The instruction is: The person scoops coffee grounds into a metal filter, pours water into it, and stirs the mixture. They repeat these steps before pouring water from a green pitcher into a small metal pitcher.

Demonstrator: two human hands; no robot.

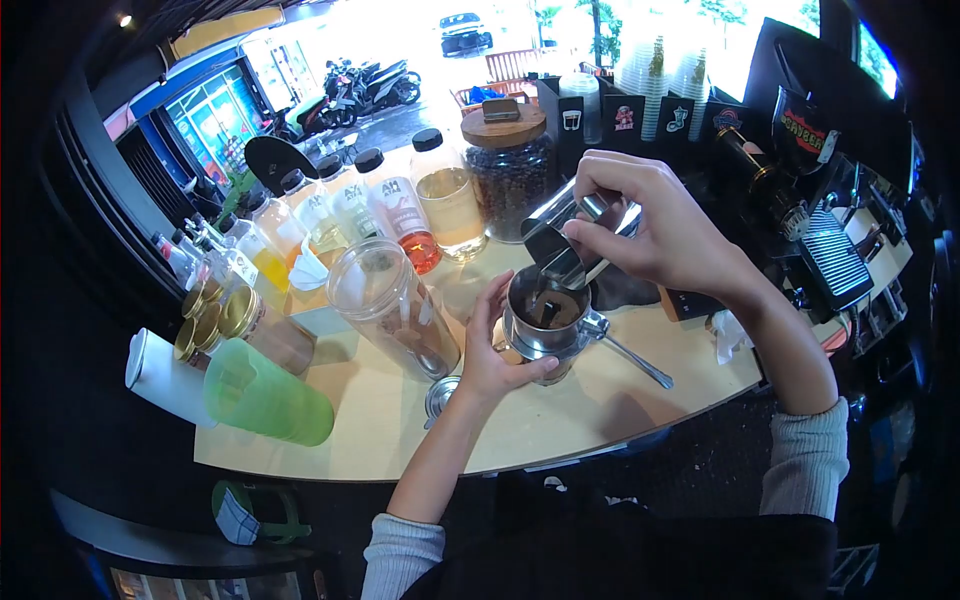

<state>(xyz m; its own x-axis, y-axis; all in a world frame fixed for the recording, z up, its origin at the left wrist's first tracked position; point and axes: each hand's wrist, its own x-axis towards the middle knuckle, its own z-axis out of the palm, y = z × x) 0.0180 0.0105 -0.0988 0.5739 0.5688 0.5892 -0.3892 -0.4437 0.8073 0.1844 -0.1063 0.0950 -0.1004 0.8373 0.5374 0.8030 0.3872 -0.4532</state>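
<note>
My right hand (650, 225) grips a shiny steel pitcher (555, 250) by its handle. The pitcher is tilted, its mouth low over a metal coffee dripper (545, 338) with dark contents inside. My left hand (495, 350) curls round the dripper's left side, thumb across the front. The dripper sits on what looks like a glass, mostly hidden by the hand and the dripper's rim. To the dripper's right lies a metal spoon (645, 365), pointing outward. A small round metal lid (440, 400) rests left of my left wrist.
Left of the hands stand a tall clear container (395, 320), a green pitcher (270, 400) and a white pitcher (165, 375). Behind are syrup bottles (395, 205) and a wood-lidded jar of beans (510, 175). An espresso machine (840, 265) is at right; a crumpled tissue (730, 335) lies nearby.
</note>
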